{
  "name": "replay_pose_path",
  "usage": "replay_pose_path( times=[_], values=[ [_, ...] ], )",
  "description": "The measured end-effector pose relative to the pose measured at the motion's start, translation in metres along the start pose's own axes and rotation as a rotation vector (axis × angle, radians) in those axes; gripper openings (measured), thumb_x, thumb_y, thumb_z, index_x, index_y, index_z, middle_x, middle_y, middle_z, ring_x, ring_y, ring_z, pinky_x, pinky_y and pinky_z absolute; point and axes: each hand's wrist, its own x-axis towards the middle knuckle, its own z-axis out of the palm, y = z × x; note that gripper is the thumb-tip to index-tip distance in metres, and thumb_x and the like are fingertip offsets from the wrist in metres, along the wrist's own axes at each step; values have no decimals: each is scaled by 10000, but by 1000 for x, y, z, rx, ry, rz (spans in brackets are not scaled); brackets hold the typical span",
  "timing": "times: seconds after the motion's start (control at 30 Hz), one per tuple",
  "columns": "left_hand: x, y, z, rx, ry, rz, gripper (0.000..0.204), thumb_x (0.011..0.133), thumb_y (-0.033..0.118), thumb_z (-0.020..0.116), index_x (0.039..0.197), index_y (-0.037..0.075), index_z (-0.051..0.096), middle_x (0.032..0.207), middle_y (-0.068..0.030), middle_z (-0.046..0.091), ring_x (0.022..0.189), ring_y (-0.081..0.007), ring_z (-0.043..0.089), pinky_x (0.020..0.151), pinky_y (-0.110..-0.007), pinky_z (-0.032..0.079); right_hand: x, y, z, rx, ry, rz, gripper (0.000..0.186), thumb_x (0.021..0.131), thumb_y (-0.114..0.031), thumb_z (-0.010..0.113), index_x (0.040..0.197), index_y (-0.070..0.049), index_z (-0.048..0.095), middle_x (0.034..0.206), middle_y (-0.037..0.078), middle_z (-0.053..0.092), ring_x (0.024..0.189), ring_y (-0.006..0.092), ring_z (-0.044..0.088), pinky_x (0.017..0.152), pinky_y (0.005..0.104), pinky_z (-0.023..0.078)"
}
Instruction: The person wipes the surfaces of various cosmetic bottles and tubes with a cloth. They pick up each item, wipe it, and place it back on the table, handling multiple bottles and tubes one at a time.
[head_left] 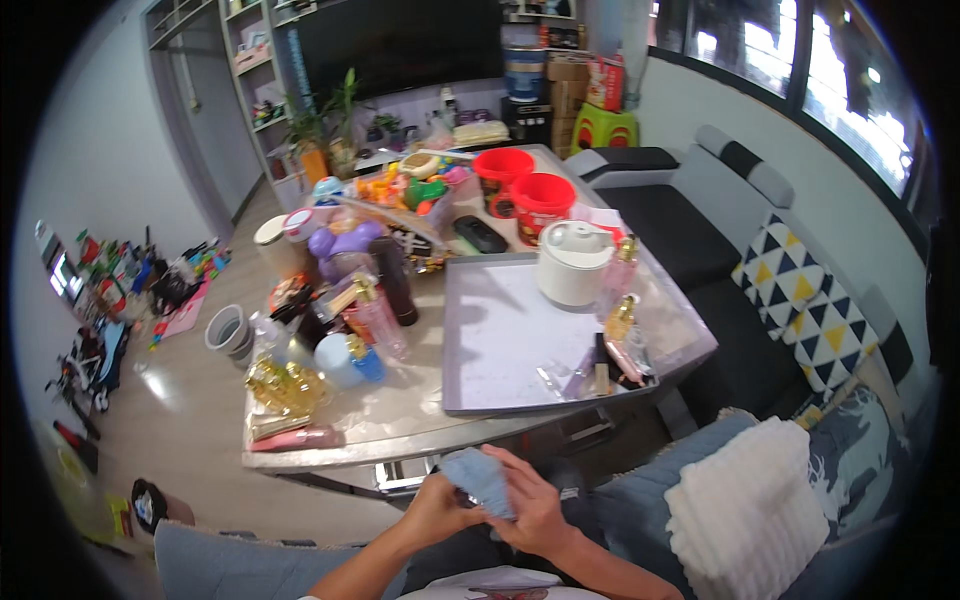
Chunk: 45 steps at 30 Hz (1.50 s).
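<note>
My left hand (436, 514) and my right hand (532, 502) meet in front of my lap, just off the table's near edge. A light blue cloth (476, 476) is bunched between them. The fingers of my right hand are wrapped round the cloth's right side. Closed at the cloth's lower left, my left hand grips a small dark, shiny thing, mostly covered by the cloth; its kind cannot be made out. Nearest on the table (390, 432) is a shallow grey tray (500, 350) with a white lidded pot (575, 262), perfume bottles (622, 325) and small cosmetics at its right.
Bottles, a purple toy (345, 245) and yellow-capped perfume bottles (285, 385) crowd the table's left side. Two red buckets (543, 205) stand farther back. A white folded blanket (745, 500) lies on the sofa at my right. A waste bin (160, 502) stands on the floor at left.
</note>
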Motion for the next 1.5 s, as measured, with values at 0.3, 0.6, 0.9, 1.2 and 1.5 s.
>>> replay_pose_path(
  times=[0.3, 0.6, 0.9, 1.2, 1.5],
  values=[
    [-11, 12, -15, -112, 137, 16, 587, 714, 81, 763, 1224, 38, 475, 1090, -49, 557, 977, -112, 530, 852, -255, 443, -26, 12, 9, 147, 76, 322, 273, 823, -146, 626, 1009, 51, 592, 967, 210, 614, 858, 360, 617, 761, 354, 497],
    [17, -13, -87, 666, 845, 155, 604, 648, 156, 782, 1168, 29, 501, 1092, -144, 556, 994, -314, 514, 863, -390, 415, -55, 23, 14, 802, 232, 703, 354, 962, -244, 443, 1123, 62, 519, 992, 159, 640, 811, 187, 630, 723, 318, 523],
    [35, -44, -95, 688, 903, 82, 604, 637, 99, 759, 1162, 12, 476, 1111, -171, 528, 1053, -350, 476, 902, -415, 386, -61, 29, 8, 794, 183, 721, 330, 966, -204, 436, 1139, 67, 511, 1028, 156, 631, 858, 185, 628, 753, 308, 516],
    [43, -39, -89, 937, 961, 119, 741, 613, 10, 758, 1258, 22, 394, 1196, -212, 435, 1111, -390, 425, 940, -444, 357, -63, 30, 7, 786, 184, 743, 326, 969, -212, 432, 1135, 54, 525, 1019, 127, 639, 834, 153, 619, 746, 286, 507],
    [48, -36, -92, 972, 996, 136, 772, 599, -6, 763, 1270, 20, 384, 1243, -217, 406, 1148, -397, 405, 963, -447, 349, -67, 33, 1, 811, 227, 762, 325, 969, -199, 427, 1153, 54, 515, 1027, 121, 638, 860, 150, 611, 745, 283, 504]
  ],
)
